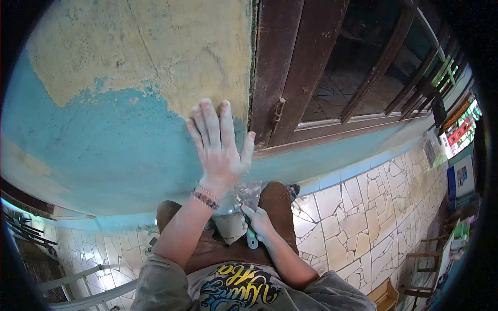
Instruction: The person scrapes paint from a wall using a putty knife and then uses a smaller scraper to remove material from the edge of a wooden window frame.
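My left hand [220, 150] is pressed on the wall, its dusty white fingers spread over the boundary between bare yellowish plaster [207, 52] and blue paint [129, 140]. A beaded bracelet circles that wrist. Lower down, in front of my lap, my right hand [261, 223] is closed round a putty knife [248, 196] with a wide, smeared metal blade pointing up and a green handle. Right beside it is a greyish container or block [230, 228], touched by fingertips of the same hand; its contents cannot be made out.
A brown wooden window frame [277, 67] with a metal bolt [278, 115] borders the wall on the right. Below lies a cracked-tile floor [358, 223]. A pale metal rail [93, 298] is at lower left. Wooden furniture [385, 296] and a cluttered table stand at right.
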Demonstrator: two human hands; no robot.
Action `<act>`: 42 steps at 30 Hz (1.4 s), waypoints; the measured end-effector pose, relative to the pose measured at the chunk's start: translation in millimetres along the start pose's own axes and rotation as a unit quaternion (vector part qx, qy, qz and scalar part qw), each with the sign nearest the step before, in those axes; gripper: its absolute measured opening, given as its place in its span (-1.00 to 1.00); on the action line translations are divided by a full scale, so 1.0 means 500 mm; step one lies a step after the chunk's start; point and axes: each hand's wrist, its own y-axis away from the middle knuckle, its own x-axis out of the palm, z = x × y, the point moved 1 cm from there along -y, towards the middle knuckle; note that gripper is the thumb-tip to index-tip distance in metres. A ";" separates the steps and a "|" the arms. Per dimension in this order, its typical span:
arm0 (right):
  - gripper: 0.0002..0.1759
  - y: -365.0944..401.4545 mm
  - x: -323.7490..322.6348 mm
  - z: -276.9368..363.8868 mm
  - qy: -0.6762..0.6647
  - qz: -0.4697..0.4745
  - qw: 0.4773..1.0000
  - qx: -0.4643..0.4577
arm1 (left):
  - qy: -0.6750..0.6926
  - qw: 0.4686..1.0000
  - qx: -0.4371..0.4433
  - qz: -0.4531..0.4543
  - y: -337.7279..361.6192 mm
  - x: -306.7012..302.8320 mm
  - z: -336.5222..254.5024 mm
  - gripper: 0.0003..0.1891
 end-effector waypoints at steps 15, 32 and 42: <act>-0.84 -0.044 -0.012 -0.036 0.107 0.070 0.992 -0.009 | -0.009 0.991 0.075 0.109 0.053 0.015 0.052 -0.27; -0.42 0.102 0.102 0.011 0.189 0.032 0.974 -0.124 | 0.442 0.715 -0.411 0.352 0.315 -0.219 0.007 -0.52; -0.44 0.162 0.289 0.072 -0.048 -0.013 0.941 -0.333 | 0.539 0.579 -0.534 0.297 0.244 -0.348 0.027 -0.45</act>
